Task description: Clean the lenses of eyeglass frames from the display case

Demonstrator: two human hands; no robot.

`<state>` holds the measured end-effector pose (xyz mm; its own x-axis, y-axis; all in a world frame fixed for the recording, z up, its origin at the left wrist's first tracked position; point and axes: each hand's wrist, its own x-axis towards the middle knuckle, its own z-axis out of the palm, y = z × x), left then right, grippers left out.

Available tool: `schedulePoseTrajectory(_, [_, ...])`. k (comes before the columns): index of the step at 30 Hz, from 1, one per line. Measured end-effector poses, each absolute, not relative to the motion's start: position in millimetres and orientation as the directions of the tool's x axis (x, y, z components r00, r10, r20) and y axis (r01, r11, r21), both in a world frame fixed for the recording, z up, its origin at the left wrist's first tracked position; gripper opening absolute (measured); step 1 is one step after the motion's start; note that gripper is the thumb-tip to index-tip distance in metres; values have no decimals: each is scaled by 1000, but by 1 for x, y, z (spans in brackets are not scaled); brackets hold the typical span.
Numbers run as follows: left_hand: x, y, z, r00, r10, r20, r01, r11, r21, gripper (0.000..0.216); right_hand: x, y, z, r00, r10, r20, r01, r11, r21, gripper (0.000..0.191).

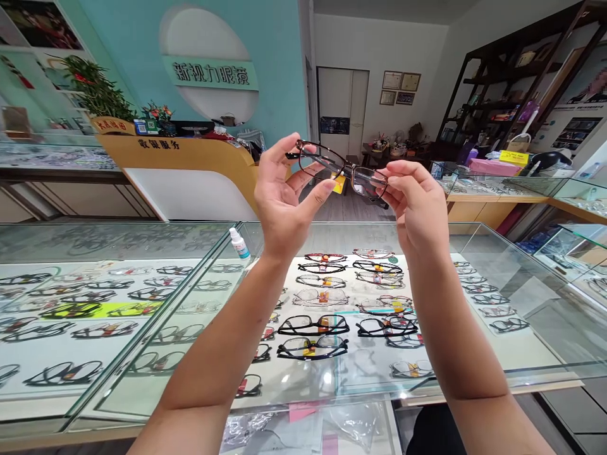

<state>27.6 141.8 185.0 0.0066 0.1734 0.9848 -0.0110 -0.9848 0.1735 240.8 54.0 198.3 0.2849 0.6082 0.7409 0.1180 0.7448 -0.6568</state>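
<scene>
Two bare hands hold up one pair of dark glasses (349, 169) over a glass table (526, 341). The left hand (287, 202) has the left end, with its thumb pressed on the bottom rim of one lens. The right hand (422, 205) pinches the right end between its thumb and a finger. So the fingers of both hands are closed on this one pair. It has two lenses, and it is up in the air, well above the table.

Between the two arms, many more glasses lie in the table in two lines. The left line has six pairs, and the two closest ones are big and black. I cannot count the right line well because the arm hides some. One white bottle (239, 245) stands near the left wrist.

Off to the left, one bright yellow sheet (102, 309) has two pairs lying on it.

Farther back there is one yellow table (218, 151) and one round white sign (208, 38) with five big letters. One green plant (102, 95) is on the left. Four picture frames (410, 81) hang on the back wall, two above two.
</scene>
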Motion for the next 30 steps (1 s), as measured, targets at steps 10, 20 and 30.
schedulePoseTrajectory(10, [13, 114, 201, 305, 229, 924, -108, -956, 272, 72, 240, 33, 210, -46, 706, 706, 247, 693, -677, 24])
schedulePoseTrajectory(20, [13, 99, 208, 339, 280, 898, -130, -932, 339, 77, 241, 16, 220, -172, 794, 584, 144, 606, -782, 50])
schedulePoseTrajectory(30, [38, 56, 200, 82, 563, 823, 119, -825, 553, 40, 223, 19, 209, 102, 516, 851, 456, 736, -500, 23])
